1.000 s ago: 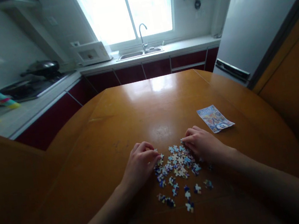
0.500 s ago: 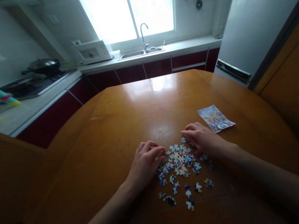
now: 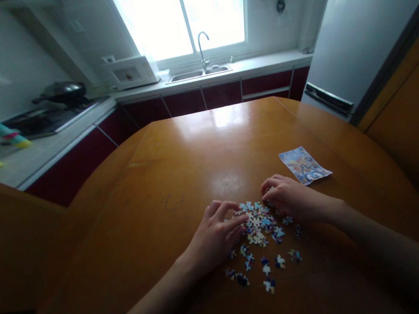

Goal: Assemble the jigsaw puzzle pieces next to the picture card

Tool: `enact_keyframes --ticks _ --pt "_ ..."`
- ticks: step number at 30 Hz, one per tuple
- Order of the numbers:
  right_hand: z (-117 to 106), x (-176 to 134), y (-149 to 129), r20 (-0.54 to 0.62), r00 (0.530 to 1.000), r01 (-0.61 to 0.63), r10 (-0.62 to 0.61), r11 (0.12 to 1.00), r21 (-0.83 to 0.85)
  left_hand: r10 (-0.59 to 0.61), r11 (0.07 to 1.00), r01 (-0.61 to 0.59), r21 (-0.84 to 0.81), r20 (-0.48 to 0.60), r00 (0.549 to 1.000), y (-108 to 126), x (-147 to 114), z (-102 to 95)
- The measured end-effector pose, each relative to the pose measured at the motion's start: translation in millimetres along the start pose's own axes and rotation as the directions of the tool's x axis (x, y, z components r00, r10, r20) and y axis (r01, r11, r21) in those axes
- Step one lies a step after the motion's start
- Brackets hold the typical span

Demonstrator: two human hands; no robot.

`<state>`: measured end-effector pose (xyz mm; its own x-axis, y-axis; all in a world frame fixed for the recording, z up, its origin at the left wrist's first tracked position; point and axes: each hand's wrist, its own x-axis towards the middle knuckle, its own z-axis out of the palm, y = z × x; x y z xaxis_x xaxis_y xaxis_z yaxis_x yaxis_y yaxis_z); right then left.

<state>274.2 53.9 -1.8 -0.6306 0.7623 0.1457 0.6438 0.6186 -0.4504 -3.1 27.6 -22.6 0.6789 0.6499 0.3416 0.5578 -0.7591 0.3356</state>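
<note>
Many small jigsaw puzzle pieces lie in a loose heap on the wooden table, mostly pale blue, white and dark blue. My left hand rests over the heap's left side, fingers apart and fingertips touching pieces; it hides some of them. At the right edge of the heap, my right hand has its fingers curled together around what looks like a puzzle piece, mostly covered by the fingers. Closer to me, several separate pieces lie scattered below the heap.
A printed picture sheet lies beyond my right hand. Across the room stand a sink, a microwave and a pan on the stove. A fridge is at the right.
My left hand has moved right over the heap, its fingers spreading. My right hand's fingers have curled in, and the piece near its fingertips is gone from its spot on the table.
</note>
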Motion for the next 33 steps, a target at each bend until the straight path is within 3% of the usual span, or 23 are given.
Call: enact_keyframes --ticks 8,13,19,29,33 --pt "19.7 4.4 -21.5 -0.017 0.994 0.104 -0.104 0.994 0.028 -0.035 0.998 0.029 0.051 0.117 0.993 7.5 0.2 0.5" --pt "27.8 6.4 -24.1 -0.04 0.991 0.127 -0.127 0.992 0.005 -0.046 0.999 0.045 0.019 0.069 0.997 6.1 1.0 1.8" --pt "26.3 5.4 -28.4 0.01 0.992 0.125 -0.125 0.992 0.005 -0.108 0.991 0.108 -0.084 0.005 0.994 2.3 4.4 4.7" --pt "24.7 5.5 -36.1 0.059 0.992 0.111 -0.11 0.994 -0.022 -0.075 0.988 0.081 -0.135 0.05 0.996 -2.6 2.8 5.0" --pt "19.5 6.7 -35.4 0.048 0.989 0.137 -0.143 0.985 0.102 -0.095 0.97 0.105 -0.219 0.054 0.994 0.7 4.6 4.9"
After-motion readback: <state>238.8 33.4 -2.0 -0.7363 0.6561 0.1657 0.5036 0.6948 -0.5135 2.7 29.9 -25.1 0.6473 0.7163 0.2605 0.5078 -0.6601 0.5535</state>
